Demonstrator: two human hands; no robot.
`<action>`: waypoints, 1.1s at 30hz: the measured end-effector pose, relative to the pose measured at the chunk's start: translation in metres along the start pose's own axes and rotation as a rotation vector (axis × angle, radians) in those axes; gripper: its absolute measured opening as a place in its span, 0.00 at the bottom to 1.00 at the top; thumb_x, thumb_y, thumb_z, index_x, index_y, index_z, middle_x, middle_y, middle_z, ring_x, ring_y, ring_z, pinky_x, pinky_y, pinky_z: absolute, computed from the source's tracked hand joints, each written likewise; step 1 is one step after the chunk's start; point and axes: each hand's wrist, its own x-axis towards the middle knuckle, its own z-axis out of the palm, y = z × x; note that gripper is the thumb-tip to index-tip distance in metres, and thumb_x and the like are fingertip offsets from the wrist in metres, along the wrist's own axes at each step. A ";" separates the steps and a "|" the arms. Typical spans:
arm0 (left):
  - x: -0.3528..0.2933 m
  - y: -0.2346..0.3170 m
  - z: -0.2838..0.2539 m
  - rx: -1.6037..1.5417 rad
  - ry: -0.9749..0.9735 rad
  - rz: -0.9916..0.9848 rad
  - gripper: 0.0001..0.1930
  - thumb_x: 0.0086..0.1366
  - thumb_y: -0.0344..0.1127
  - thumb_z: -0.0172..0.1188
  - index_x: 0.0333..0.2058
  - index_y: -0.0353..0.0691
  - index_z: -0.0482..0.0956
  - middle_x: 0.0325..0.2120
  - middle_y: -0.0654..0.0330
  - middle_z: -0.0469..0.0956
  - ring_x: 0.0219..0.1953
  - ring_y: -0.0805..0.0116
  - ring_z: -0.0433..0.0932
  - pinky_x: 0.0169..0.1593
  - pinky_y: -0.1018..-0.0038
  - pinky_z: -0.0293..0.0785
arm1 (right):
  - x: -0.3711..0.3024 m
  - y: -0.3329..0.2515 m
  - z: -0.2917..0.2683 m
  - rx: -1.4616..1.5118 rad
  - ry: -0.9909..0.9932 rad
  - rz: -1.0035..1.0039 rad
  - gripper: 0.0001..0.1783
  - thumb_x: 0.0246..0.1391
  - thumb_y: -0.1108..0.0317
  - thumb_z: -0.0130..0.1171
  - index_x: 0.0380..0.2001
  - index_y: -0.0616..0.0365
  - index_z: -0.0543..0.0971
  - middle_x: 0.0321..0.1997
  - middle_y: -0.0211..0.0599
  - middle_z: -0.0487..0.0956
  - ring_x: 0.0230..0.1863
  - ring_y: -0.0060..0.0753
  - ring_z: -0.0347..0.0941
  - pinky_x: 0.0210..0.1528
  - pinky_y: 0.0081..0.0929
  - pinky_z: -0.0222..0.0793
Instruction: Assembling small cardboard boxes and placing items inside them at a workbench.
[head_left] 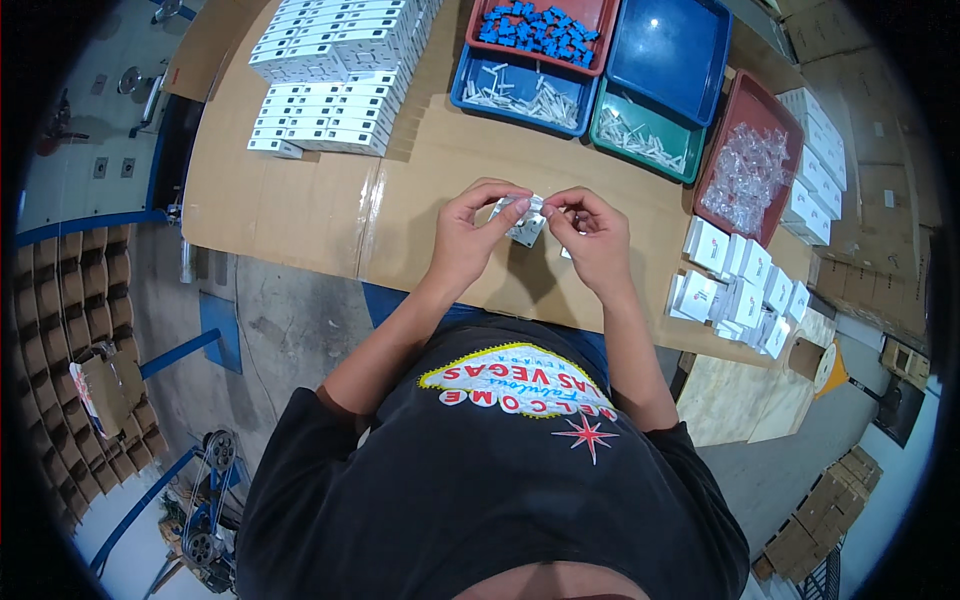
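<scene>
Both hands meet over the cardboard-covered table, around a small white box (pixel 527 231) with grey print. My left hand (pixel 468 232) pinches the box's left side and upper edge between thumb and fingers. At its upper right, my right hand (pixel 596 238) has thumb and fingertips pressed together against the top edge. The fingers partly hide the box, so I cannot make out whether its flap is up. A bit of something white shows just under my right hand, too covered to name.
White boxes (pixel 330 110) stand stacked at the far left. Beyond my hands are trays of blue clips (pixel 540 32), white plastic pieces (pixel 520 98), more white pieces (pixel 640 135) and clear plastic parts (pixel 745 178). Flat white packets (pixel 735 285) pile up at the right, near more white boxes (pixel 815 165).
</scene>
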 end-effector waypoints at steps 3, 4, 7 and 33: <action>0.000 0.000 0.000 -0.014 0.000 -0.018 0.08 0.69 0.29 0.69 0.45 0.35 0.88 0.44 0.58 0.86 0.49 0.71 0.82 0.58 0.72 0.75 | 0.002 0.000 0.001 -0.008 0.013 -0.011 0.04 0.63 0.75 0.67 0.40 0.61 0.84 0.25 0.16 0.75 0.25 0.05 0.62 0.27 0.13 0.55; 0.000 0.000 0.000 -0.019 0.002 -0.028 0.08 0.69 0.28 0.69 0.45 0.35 0.88 0.43 0.59 0.86 0.49 0.71 0.82 0.58 0.72 0.76 | 0.002 0.001 0.000 -0.038 0.022 -0.026 0.03 0.63 0.75 0.68 0.39 0.61 0.84 0.25 0.16 0.74 0.25 0.05 0.62 0.27 0.13 0.55; -0.002 0.005 0.001 -0.032 0.008 -0.074 0.08 0.69 0.28 0.69 0.45 0.35 0.88 0.42 0.59 0.87 0.48 0.72 0.83 0.57 0.72 0.76 | 0.002 0.002 -0.003 -0.081 0.014 -0.016 0.04 0.63 0.76 0.67 0.40 0.62 0.84 0.30 0.19 0.77 0.28 0.07 0.66 0.31 0.13 0.59; -0.004 0.008 0.003 0.055 -0.013 0.004 0.06 0.70 0.26 0.67 0.44 0.33 0.88 0.41 0.59 0.86 0.47 0.72 0.82 0.54 0.74 0.76 | 0.005 0.004 0.001 -0.061 0.023 -0.137 0.03 0.61 0.76 0.67 0.37 0.61 0.85 0.34 0.23 0.79 0.28 0.10 0.64 0.29 0.15 0.58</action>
